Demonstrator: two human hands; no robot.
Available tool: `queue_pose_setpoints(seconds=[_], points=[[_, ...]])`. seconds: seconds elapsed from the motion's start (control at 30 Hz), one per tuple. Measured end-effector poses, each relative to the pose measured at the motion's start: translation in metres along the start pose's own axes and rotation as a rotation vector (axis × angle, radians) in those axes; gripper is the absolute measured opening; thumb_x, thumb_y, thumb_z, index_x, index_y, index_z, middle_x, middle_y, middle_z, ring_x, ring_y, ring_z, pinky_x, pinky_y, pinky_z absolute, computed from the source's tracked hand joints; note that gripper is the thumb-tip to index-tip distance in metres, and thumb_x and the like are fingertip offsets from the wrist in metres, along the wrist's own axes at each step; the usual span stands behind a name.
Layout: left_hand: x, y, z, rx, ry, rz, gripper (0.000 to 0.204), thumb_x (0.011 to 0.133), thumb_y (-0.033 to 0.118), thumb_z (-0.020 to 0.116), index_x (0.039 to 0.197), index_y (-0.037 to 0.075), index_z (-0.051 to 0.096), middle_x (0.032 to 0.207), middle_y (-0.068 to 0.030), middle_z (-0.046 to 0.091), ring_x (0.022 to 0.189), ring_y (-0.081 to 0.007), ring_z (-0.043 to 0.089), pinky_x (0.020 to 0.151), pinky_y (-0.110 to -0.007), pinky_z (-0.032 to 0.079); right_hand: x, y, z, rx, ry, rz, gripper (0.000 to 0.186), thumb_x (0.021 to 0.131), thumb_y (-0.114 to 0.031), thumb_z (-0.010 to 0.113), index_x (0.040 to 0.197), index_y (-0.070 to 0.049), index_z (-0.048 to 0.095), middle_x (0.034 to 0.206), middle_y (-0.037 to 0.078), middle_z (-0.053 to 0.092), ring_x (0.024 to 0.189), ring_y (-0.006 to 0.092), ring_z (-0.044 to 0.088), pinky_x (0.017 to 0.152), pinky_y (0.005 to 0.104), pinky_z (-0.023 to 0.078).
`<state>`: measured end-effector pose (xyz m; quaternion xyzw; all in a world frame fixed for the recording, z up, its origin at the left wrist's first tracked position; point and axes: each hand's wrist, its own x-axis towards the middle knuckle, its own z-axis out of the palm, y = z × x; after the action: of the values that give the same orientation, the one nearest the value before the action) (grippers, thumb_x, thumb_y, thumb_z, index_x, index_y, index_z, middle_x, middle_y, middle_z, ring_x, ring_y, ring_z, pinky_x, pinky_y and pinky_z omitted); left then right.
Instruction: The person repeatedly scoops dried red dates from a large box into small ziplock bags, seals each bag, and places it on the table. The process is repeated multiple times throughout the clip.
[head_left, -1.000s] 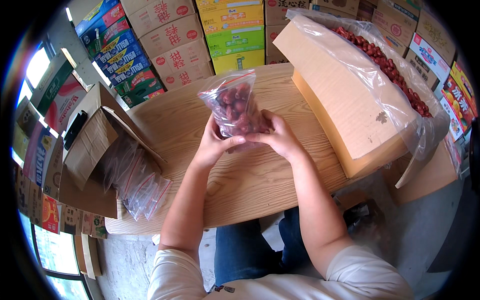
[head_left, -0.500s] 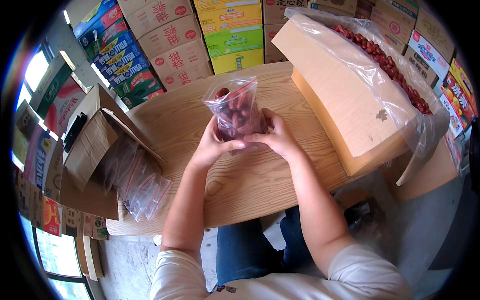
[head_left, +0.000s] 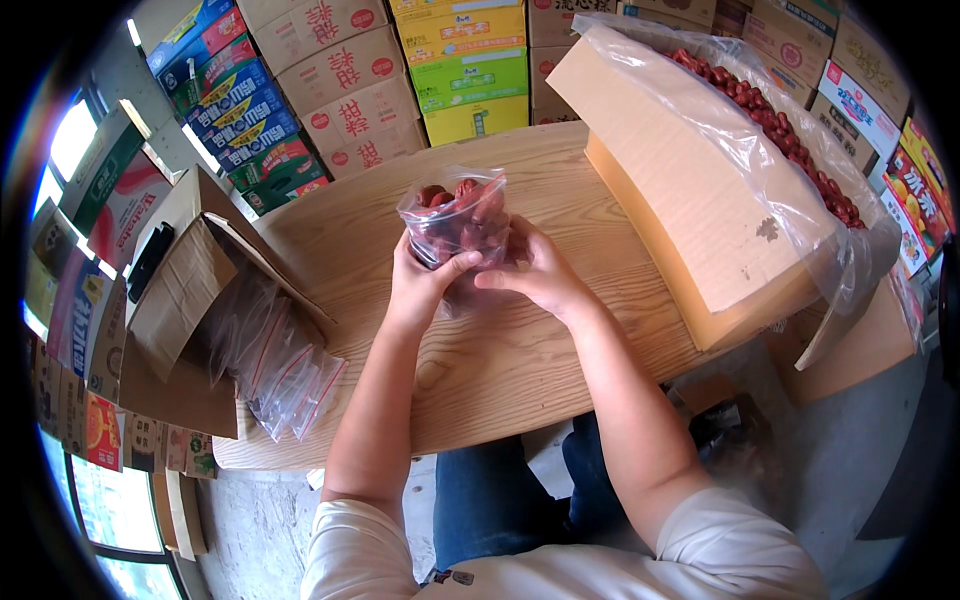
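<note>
Though the outermost stacked cartons (head_left: 350,95) are cut off by the curved view's edge, the wooden worktop (head_left: 490,390) shows plainly between two boxes. At right, the large open cardboard box (head_left: 690,190) hides many of its red dates (head_left: 765,125) behind its tall side, a clear plastic liner (head_left: 858,275) draped over the rim. At left, a smaller cardboard box (head_left: 180,370) partly conceals clear zip bags (head_left: 290,390) spilling onto the worktop. Near the worktop's middle, the date-filled zip bag (head_left: 465,222), mouth open, is gripped low by the left hand (head_left: 412,287) and right hand (head_left: 548,280), thumbs in front, other fingers largely hidden.
</note>
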<state>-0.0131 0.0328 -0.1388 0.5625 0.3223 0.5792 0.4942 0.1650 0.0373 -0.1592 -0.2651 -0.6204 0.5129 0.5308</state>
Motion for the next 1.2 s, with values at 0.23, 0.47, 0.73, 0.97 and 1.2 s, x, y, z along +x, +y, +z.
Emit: queue_pose_setpoints(seconds=[0.23, 0.47, 0.73, 0.97, 1.2], points=[[0.002, -0.005, -0.003, -0.015, -0.078, 0.069, 0.087, 0.063, 0.011, 0.089, 0.134, -0.003, 0.039, 0.128, -0.0134, 0.053, 0.117, -0.0200, 0.053, 0.100, -0.034, 0.043, -0.002, -0.002, -0.002, 0.074, 0.026, 0.108, 0.061, 0.066, -0.015, 0.086, 0.117, 0.000, 0.056, 0.112, 0.013, 0.063, 0.108, 0.0200, 0.058, 0.092, 0.0354, 0.047], [-0.001, 0.009, 0.003, 0.057, 0.030, 0.144, 0.075, 0.063, 0.009, 0.088, 0.126, -0.002, 0.049, 0.122, -0.0119, 0.057, 0.114, -0.0205, 0.055, 0.101, -0.035, 0.043, 0.001, -0.035, -0.010, -0.119, 0.093, -0.120, 0.068, 0.071, -0.023, 0.083, 0.128, -0.007, 0.051, 0.130, 0.012, 0.053, 0.124, 0.0269, 0.047, 0.102, 0.0451, 0.038], [-0.003, 0.020, 0.006, 0.116, -0.004, 0.157, 0.063, 0.062, 0.007, 0.086, 0.116, 0.000, 0.054, 0.113, -0.0096, 0.062, 0.108, -0.0184, 0.058, 0.098, -0.033, 0.045, 0.011, -0.082, -0.023, -0.590, 0.015, -0.296, 0.011, 0.080, -0.005, 0.069, 0.087, 0.000, 0.062, 0.092, 0.010, 0.066, 0.089, 0.0196, 0.062, 0.081, 0.0325, 0.046], [-0.004, 0.033, 0.005, 0.124, 0.009, 0.310, 0.062, 0.061, 0.011, 0.089, 0.112, 0.000, 0.055, 0.107, -0.0100, 0.064, 0.103, -0.0193, 0.060, 0.095, -0.035, 0.047, 0.009, -0.103, -0.013, -0.652, 0.145, -0.468, 0.009, 0.080, -0.005, 0.068, 0.081, 0.000, 0.060, 0.078, 0.011, 0.066, 0.077, 0.0261, 0.063, 0.071, 0.0326, 0.047], [0.003, 0.009, -0.019, -0.020, -0.129, 0.042, 0.058, 0.077, 0.017, 0.078, 0.126, -0.001, 0.052, 0.116, -0.0098, 0.062, 0.107, -0.0178, 0.058, 0.092, -0.030, 0.047, 0.008, -0.086, -0.011, -0.741, 0.221, -0.219, 0.008, 0.081, -0.001, 0.068, 0.080, 0.001, 0.060, 0.076, 0.008, 0.066, 0.075, 0.0174, 0.062, 0.072, 0.0289, 0.047]])
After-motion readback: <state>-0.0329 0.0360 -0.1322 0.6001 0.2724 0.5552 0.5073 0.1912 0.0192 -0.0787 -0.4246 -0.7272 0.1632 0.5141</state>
